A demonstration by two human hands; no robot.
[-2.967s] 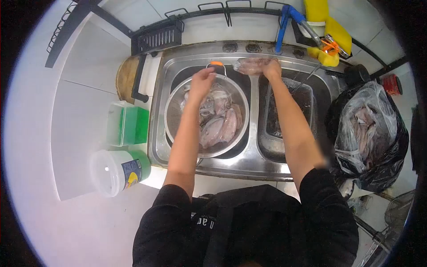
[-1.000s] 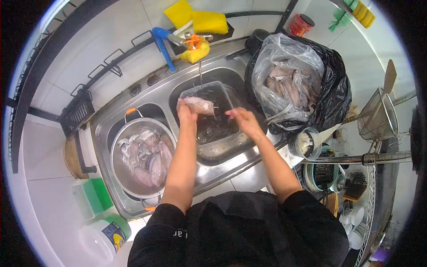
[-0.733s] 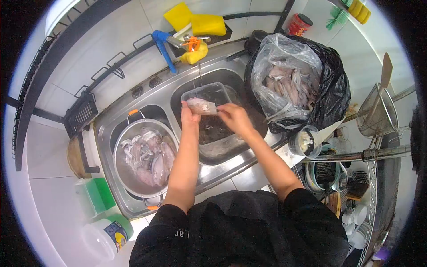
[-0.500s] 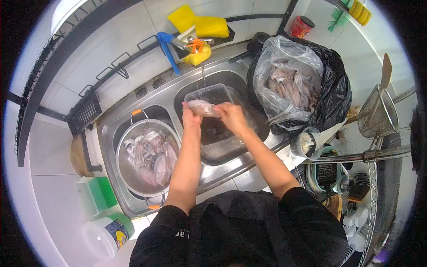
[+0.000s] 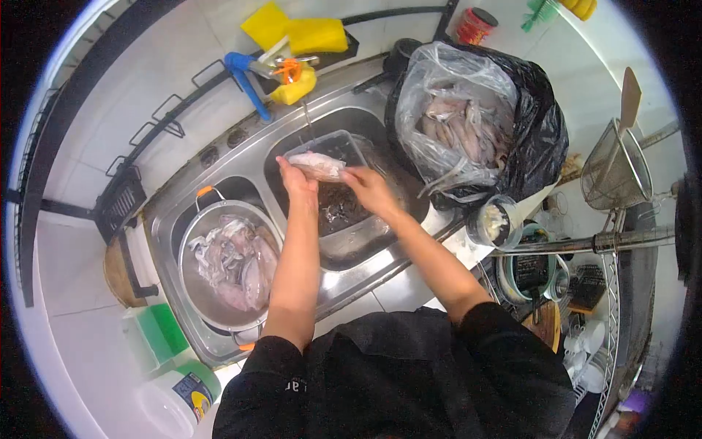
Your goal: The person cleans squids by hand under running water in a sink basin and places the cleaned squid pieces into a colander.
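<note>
A pale pinkish squid is held level over a clear plastic tub of dark water in the right sink basin. My left hand supports its left end from below, fingers closed round it. At the other end, my right hand pinches the squid's tip. Water runs in a thin stream from the tap, which has a yellow cloth and an orange band around it. In the left basin stands a metal pot with several squid inside.
A plastic-lined black bag of squid stands right of the sink. Near it are a clear cup with pale scraps and a hanging strainer. Green-and-clear containers stand at the left; a dish rack is at the lower right.
Three seconds ago my right hand held a squid behind the basins and my left was over the pot. Both hands now hold a squid over the tub. The view has turned rightward.
</note>
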